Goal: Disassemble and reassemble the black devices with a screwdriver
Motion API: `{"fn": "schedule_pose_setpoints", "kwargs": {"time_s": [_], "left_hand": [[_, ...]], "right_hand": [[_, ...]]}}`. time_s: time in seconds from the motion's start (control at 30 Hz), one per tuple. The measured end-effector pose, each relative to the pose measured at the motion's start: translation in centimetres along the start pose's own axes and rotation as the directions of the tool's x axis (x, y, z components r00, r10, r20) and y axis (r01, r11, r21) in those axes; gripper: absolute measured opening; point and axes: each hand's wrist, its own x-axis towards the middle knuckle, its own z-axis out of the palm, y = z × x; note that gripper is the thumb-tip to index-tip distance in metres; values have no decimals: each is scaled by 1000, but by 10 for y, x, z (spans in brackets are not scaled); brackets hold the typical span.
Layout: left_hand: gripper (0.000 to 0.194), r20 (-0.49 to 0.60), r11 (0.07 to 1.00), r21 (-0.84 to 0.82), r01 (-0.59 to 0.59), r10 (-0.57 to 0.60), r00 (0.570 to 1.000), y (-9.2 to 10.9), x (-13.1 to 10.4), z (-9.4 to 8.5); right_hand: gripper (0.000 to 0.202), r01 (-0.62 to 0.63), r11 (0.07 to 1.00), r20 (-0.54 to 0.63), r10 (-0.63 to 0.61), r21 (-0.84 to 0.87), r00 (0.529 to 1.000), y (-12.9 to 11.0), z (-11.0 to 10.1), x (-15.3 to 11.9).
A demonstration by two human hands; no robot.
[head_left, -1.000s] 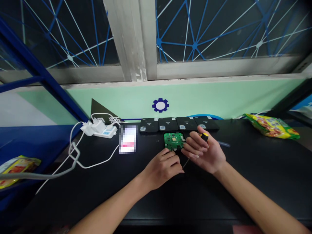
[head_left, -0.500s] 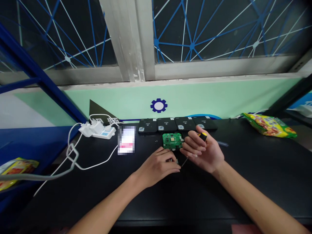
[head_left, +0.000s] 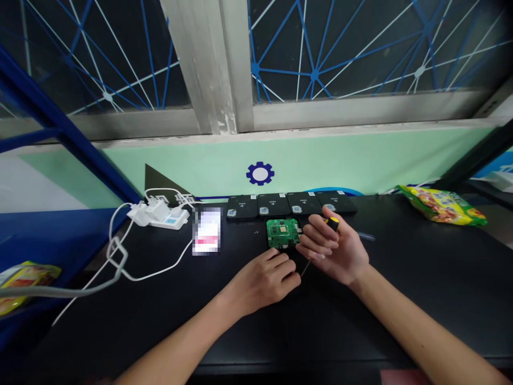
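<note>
A green circuit board (head_left: 282, 231) lies in a dark casing near the middle of the black table. Just in front of it is my left hand (head_left: 270, 278), its fingers curled down and drawn together; anything between them is hidden. My right hand (head_left: 334, 243) is wrapped round a screwdriver (head_left: 332, 223) with a yellow and black handle. The thin shaft slants down and left from under the fingers, and its lower end is beside my left fingertips. Small screws (head_left: 256, 232) rest on the table left of the board.
Several flat black boxes (head_left: 272, 204) stand in a row behind the board. To the left are a lit phone (head_left: 207, 231), a white power strip (head_left: 170, 220) and loose cables. A yellow-green food bag (head_left: 443, 206) lies at the right.
My left hand has shifted slightly right, and its fingers have curled in more closely. A small light-coloured piece seen under them before is now out of sight. My right hand has barely moved.
</note>
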Motion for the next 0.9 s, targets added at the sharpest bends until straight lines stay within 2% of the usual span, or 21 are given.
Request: {"fn": "schedule_pose_setpoints", "kwargs": {"time_s": [0.17, 0.5, 0.67, 0.9], "left_hand": [[23, -31, 996, 83, -18, 21, 999, 6, 1, 1], [9, 173, 994, 59, 91, -100, 980, 18, 4, -4], [9, 202, 989, 56, 137, -146, 969, 19, 4, -5], [9, 204, 990, 21, 140, -141, 969, 15, 5, -5]], "right_hand": [[58, -1, 1000, -14, 1, -1, 1000, 0, 0, 0], [56, 41, 999, -33, -41, 9, 999, -6, -2, 1], [56, 51, 999, -48, -50, 8, 998, -7, -2, 2], [57, 60, 998, -56, -59, 16, 997, -8, -1, 3]]}}
